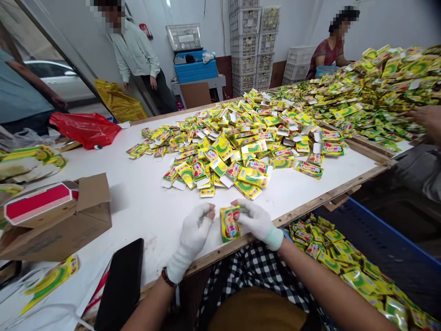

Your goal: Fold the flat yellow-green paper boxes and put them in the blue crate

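My right hand (257, 221), in a white glove with bare fingertips, grips a small yellow-and-green carton (230, 225) by its right side. The carton stands upright near the table's front edge, its printed face toward me. Left of it is my left hand (195, 234), gloved the same way and apart from the carton. Its thumb and fingers are curled together, and I see nothing between them. Just beyond both hands lies a heap of similar cartons (220, 151), several with white end flaps sticking out.
A blue crate (389, 239) of cartons sits below the table edge at right. Black phone (122, 280), cardboard box (87, 216) and red bag (87, 128) lie at left. A wooden strip (330, 195) edges the table (148, 216). Other people stand or sit around it.
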A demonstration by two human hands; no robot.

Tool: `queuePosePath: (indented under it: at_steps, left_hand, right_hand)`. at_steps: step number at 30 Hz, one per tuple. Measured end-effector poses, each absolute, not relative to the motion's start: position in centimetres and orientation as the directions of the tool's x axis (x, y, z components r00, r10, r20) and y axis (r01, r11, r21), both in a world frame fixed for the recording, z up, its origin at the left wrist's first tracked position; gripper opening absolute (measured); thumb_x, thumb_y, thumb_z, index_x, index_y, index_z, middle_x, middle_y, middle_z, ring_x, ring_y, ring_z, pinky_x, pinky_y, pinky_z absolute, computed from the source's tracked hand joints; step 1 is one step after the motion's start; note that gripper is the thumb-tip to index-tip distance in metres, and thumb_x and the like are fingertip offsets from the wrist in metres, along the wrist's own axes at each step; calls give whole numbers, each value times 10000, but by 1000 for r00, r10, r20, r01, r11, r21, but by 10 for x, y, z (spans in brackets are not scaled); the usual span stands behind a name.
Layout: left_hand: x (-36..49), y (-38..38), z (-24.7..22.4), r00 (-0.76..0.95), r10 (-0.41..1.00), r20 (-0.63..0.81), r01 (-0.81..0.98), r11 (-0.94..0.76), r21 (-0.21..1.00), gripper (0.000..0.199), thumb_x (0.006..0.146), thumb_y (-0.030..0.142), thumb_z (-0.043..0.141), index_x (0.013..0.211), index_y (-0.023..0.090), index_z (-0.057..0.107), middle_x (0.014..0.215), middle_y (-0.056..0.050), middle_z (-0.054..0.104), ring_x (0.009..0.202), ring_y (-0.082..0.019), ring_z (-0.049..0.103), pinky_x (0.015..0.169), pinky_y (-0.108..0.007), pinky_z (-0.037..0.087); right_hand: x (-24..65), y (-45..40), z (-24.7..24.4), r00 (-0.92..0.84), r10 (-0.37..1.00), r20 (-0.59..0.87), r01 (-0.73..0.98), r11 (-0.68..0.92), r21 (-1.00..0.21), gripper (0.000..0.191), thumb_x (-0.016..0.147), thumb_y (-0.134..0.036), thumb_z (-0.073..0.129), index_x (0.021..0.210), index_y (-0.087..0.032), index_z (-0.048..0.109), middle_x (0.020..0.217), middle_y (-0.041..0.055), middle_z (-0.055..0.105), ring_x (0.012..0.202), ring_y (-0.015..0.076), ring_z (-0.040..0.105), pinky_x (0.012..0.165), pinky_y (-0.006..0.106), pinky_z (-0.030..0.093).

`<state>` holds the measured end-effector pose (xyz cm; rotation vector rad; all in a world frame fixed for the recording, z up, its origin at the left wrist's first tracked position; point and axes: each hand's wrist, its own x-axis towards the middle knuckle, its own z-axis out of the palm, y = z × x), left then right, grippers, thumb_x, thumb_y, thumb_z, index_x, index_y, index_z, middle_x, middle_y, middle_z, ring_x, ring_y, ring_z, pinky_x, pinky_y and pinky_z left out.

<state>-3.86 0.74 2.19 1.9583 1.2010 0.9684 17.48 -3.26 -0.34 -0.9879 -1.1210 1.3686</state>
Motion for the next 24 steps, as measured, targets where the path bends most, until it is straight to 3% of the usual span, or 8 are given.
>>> queuePosePath:
  at_steps: [4,8,12,15,17,20,22,24]
  left_hand:
    - [-20,55,20,249,931,266,605,-365,708,255,843,237,537,1075,156,603,1066,-91,662,993,-212,622,913,-350,492]
    - [19,92,16,235,939,250,766,-337,548,264,823,294,565,1039,151,617,1052,-117,645,1001,-245,593,901,-370,456]
    - [44,110,27,162,968,194,834,-239,496,129,790,255,594,813,138,646,880,-120,656,855,-248,617,767,-357,458]
    - [38,105,45,160,957,243,831,-264,489,124,840,238,543,866,165,641,888,-84,667,821,-199,621,723,-304,453]
    - [27,91,62,217,927,307,808,-347,477,154,879,225,489,936,186,626,918,-66,671,842,-180,620,735,-285,453]
    - [8,60,85,418,823,385,718,-559,415,165,875,175,464,902,200,625,887,-56,679,833,-181,623,756,-288,463]
    - [-3,42,91,538,760,366,634,-650,418,157,861,182,480,813,216,626,812,-36,680,762,-174,628,713,-281,481]
    - [-6,33,83,572,741,351,541,-663,517,139,830,215,513,761,242,630,747,-5,689,668,-162,633,629,-267,501]
  right_hand:
    - [212,-46,12,-98,995,-16,-802,-88,-590,408,788,-634,630,1034,-309,627,646,-53,581,474,82,499,485,214,443]
    - [214,-57,17,-229,969,-90,-832,-243,-499,416,798,-671,600,979,-300,651,694,-27,627,581,102,593,580,238,486]
    - [192,-57,2,-225,966,-126,-579,-237,-780,423,815,-604,624,1051,-254,645,834,48,678,718,184,661,640,311,526]
    - [193,-49,-5,-25,1000,9,-58,7,-998,323,854,-487,620,1052,-238,672,956,106,701,892,275,672,805,442,546]
    - [199,-38,-2,43,965,258,262,238,-935,244,872,-376,609,1077,-259,673,1117,110,673,1093,304,609,976,506,470]
    - [199,-21,9,11,866,500,438,445,-781,333,867,-266,591,1200,-255,583,1347,108,540,1278,291,478,1092,521,365]
    - [189,-18,16,-13,878,479,438,435,-787,414,829,-246,613,1230,-220,515,1336,128,543,1252,279,503,1066,488,407]
    - [174,-18,17,-110,926,361,377,375,-847,329,795,-216,579,1121,-212,533,1045,77,669,972,228,649,883,386,539]
